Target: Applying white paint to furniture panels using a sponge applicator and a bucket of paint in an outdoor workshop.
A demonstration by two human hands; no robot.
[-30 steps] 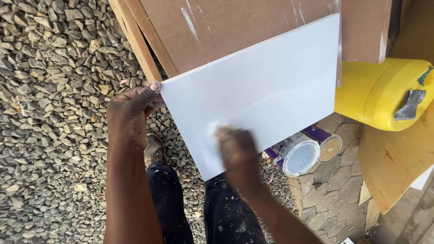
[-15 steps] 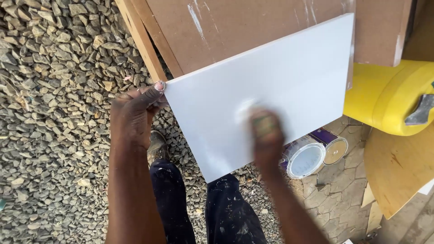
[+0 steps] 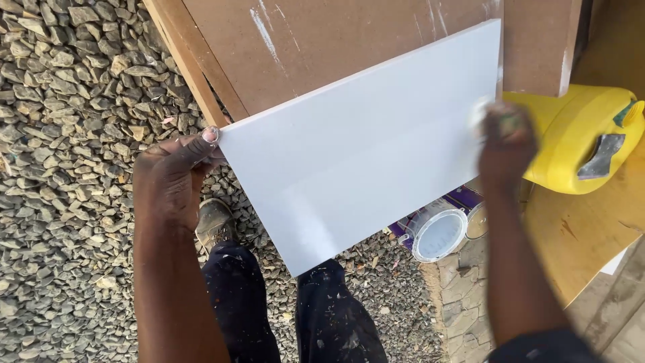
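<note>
A white painted rectangular board (image 3: 363,148) rests tilted across brown wooden panels (image 3: 349,40). My left hand (image 3: 178,178) grips the board's left edge, thumb on its upper corner. My right hand (image 3: 505,138) presses a small pad, blurred by motion, against the board's right end; what kind of pad it is I cannot tell. My dark, paint-flecked trousers (image 3: 282,316) and one shoe (image 3: 215,222) show below the board.
Grey gravel (image 3: 74,134) covers the ground at left. A yellow plastic jerrycan (image 3: 581,138) lies at right on a light plywood sheet (image 3: 578,235). An open paint tin with white paint (image 3: 438,234) and a second tin (image 3: 476,216) stand on stone paving below the board.
My right hand has slid along the board from its lower middle to its right end. My left hand has kept its grip on the left edge.
</note>
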